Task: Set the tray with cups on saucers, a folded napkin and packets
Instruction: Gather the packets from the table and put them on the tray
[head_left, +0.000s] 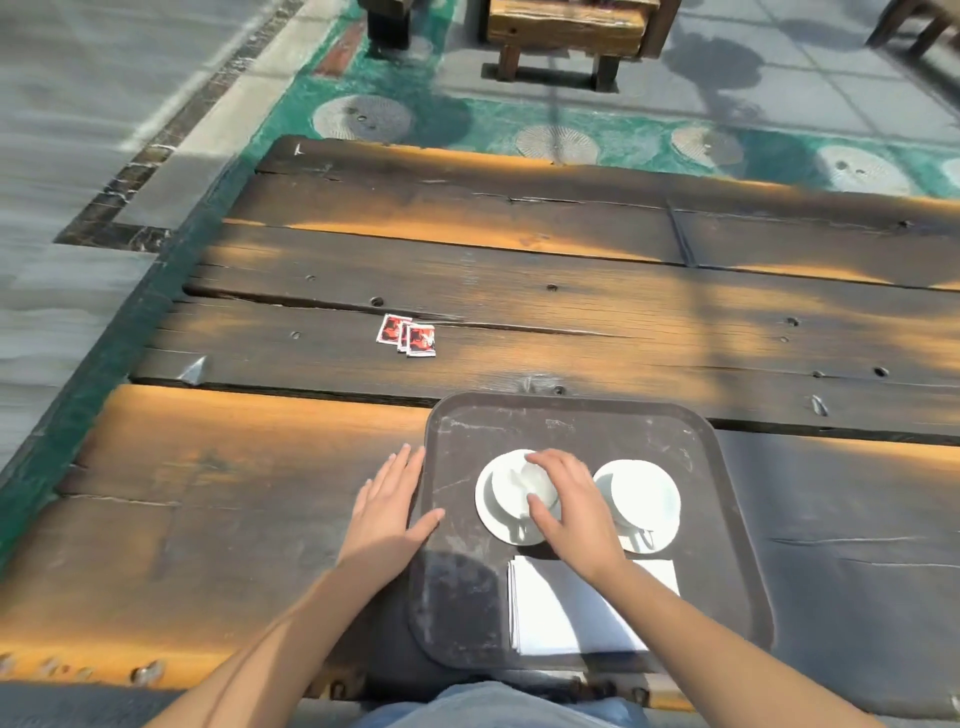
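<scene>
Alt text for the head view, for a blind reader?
A right hand grips the left cup of two on saucers on a dark tray, folded napkin at its near end. The left hand rests flat at the tray's left edge; red packets lie on the wooden table beyond.

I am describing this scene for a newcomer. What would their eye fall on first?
First the dark tray at the wooden table's near edge, where the right hand grips one white cup on its saucer and the left hand rests flat at the rim. A second cup beside it, a folded napkin nearer, and red packets out on the table follow.
</scene>
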